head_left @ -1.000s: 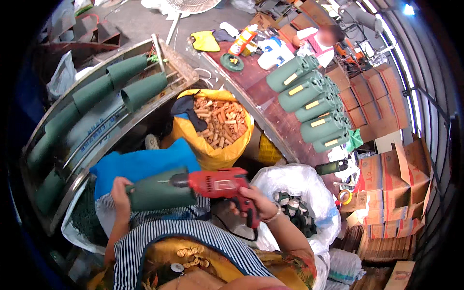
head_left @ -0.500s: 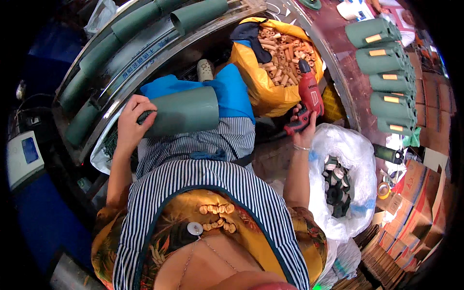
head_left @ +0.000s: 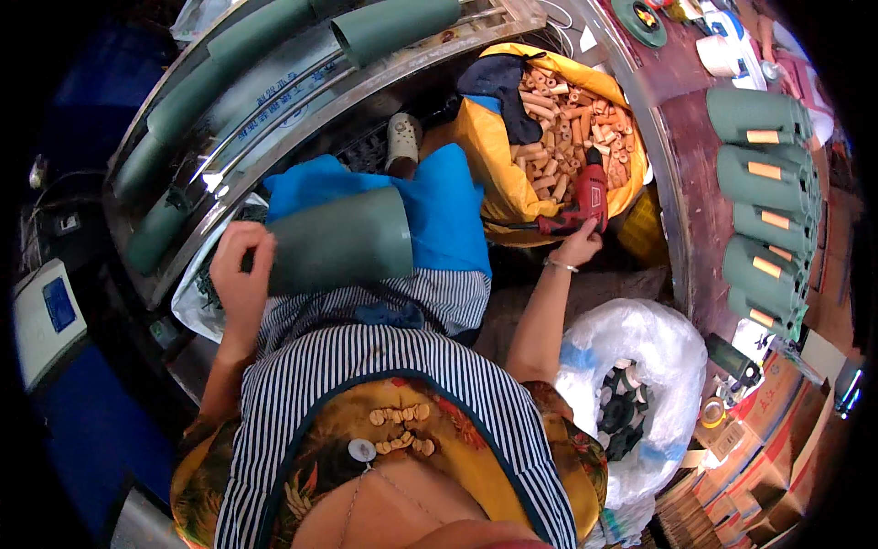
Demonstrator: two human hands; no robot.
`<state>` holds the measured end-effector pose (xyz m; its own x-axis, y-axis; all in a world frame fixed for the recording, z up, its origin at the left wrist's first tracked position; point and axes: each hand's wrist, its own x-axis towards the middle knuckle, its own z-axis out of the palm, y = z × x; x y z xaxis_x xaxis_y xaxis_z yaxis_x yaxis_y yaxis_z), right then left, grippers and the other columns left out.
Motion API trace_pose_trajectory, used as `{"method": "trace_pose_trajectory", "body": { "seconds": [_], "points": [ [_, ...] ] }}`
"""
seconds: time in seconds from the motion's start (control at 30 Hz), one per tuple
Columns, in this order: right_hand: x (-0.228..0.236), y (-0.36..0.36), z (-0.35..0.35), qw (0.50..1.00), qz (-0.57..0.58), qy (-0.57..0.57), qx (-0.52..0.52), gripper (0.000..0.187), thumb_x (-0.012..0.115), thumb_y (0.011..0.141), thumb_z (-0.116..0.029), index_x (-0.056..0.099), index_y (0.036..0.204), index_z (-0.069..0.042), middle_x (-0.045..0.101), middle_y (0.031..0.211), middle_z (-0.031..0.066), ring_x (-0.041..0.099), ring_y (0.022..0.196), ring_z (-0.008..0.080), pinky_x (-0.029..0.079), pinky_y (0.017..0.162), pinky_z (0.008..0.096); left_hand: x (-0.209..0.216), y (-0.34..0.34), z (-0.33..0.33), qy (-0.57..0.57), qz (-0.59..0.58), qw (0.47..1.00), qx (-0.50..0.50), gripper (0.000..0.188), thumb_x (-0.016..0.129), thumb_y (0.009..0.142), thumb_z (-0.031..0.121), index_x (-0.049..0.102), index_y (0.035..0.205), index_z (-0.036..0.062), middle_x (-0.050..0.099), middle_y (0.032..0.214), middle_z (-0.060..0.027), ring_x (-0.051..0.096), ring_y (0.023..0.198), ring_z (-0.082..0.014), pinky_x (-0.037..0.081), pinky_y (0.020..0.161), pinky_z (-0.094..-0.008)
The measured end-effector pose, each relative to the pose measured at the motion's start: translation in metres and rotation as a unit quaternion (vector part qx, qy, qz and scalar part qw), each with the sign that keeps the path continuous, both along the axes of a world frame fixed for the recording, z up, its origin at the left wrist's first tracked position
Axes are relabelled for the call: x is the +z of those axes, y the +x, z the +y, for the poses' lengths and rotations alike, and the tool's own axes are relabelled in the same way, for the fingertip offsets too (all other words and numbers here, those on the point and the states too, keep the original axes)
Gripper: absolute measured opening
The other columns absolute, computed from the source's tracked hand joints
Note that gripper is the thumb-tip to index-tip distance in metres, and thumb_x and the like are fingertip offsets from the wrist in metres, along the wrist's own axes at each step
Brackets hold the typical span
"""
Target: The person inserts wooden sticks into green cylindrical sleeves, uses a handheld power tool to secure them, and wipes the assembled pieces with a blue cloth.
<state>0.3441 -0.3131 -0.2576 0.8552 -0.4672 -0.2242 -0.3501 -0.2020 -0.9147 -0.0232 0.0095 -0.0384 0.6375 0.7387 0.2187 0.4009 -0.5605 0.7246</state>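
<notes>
A dark green cylinder tube (head_left: 343,240) lies across my lap on a blue cloth (head_left: 446,197). My left hand (head_left: 242,270) is at the tube's left end, its fingers curled in; whatever it may hold is hidden. My right hand (head_left: 578,243) is closed on the handle end of a red power drill (head_left: 590,197). The drill lies over the front of a yellow bag (head_left: 494,165) full of short tan tubular pieces (head_left: 562,137), its chuck among them.
More green tubes (head_left: 393,29) lie on a metal-edged bench at the left and back. On the right table stand several green pieces with orange labels (head_left: 759,169). A white plastic sack (head_left: 672,366) holds dark scraps near my right elbow. Cardboard boxes (head_left: 768,421) are at the far right.
My right hand has moved the drill from beside the yellow bag to over its tan pieces. My left hand has shifted slightly left and down at the tube's end. The view has shifted a little.
</notes>
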Motion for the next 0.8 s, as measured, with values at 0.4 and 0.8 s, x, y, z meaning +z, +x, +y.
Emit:
{"method": "trace_pose_trajectory", "body": {
  "seconds": [0.4, 0.8],
  "points": [
    [-0.038, 0.148, 0.153, 0.674, -0.049, -0.650, 0.347, 0.031, 0.062, 0.088, -0.029, 0.058, 0.105, -0.004, 0.064, 0.103, 0.0145, 0.067, 0.091, 0.0294, 0.055, 0.075, 0.0426, -0.009, -0.011, 0.023, -0.102, -0.045, 0.991, -0.074, 0.044, 0.038, 0.099, 0.036, 0.060, 0.087, 0.0002, 0.059, 0.090, -0.0146, 0.057, 0.082, -0.0251, 0.044, 0.077, -0.0357],
    [0.198, -0.109, 0.088, 0.571, -0.274, -0.370, 0.680, 0.030, 0.071, 0.077, -0.009, 0.059, 0.105, -0.007, 0.058, 0.093, 0.0120, 0.058, 0.088, 0.0322, 0.049, 0.071, 0.0414, -0.031, -0.014, 0.014, -0.070, -0.080, 0.978, -0.180, 0.028, 0.037, 0.098, 0.019, 0.059, 0.094, 0.0040, 0.061, 0.094, -0.0092, 0.058, 0.094, -0.0273, 0.032, 0.104, -0.0424]
  ]
}}
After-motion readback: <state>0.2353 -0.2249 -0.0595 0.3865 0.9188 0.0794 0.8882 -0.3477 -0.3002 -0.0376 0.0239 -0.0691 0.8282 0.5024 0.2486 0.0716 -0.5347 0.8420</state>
